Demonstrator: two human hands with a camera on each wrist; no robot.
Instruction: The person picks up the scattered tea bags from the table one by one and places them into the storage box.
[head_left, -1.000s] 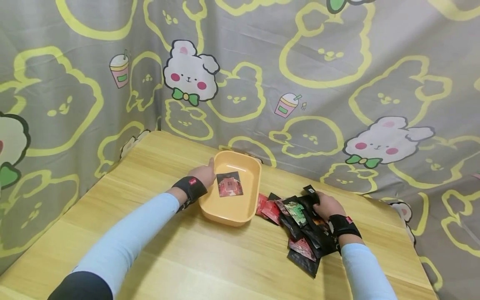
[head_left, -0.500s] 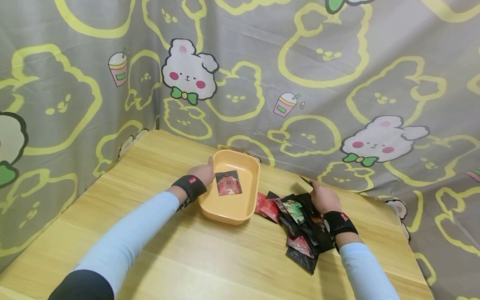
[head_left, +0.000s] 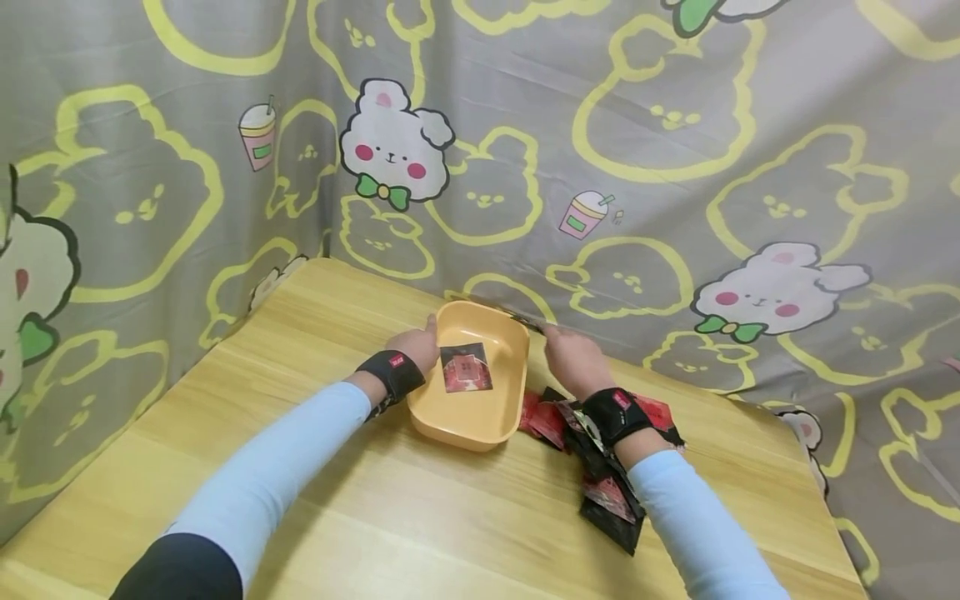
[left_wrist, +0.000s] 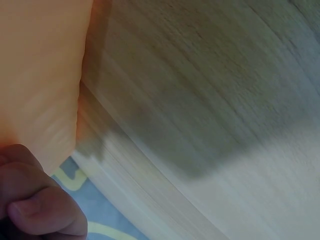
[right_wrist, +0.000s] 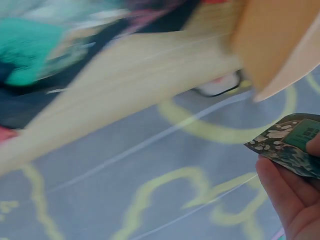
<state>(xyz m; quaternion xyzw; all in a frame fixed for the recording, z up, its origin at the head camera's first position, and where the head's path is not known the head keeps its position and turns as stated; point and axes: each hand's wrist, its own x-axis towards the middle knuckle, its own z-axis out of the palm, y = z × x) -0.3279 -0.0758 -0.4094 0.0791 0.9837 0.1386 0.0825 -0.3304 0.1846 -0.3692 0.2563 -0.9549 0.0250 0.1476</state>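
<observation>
An orange-yellow plastic box (head_left: 468, 417) stands on the wooden table, one dark red sachet (head_left: 467, 368) lying flat in it. My left hand (head_left: 415, 348) holds the box's left side; in the left wrist view its curled fingers (left_wrist: 42, 210) meet the outer wall. Just beyond the box's right rim, my right hand (head_left: 576, 362) pinches a dark sachet with a green label (right_wrist: 280, 142) between thumb and fingers. Below the right wrist lies a pile of black and red sachets (head_left: 611, 508), partly hidden by the forearm.
A grey curtain (head_left: 510, 100) with yellow cartoon outlines hangs right behind the table's back and left edges. Bare wooden tabletop (head_left: 420, 517) lies in front of the box. A red sachet (head_left: 654, 412) shows on the pile's right side.
My right hand has lifted a sachet off the pile and carried it left to the box's right rim. The left hand stays at the box.
</observation>
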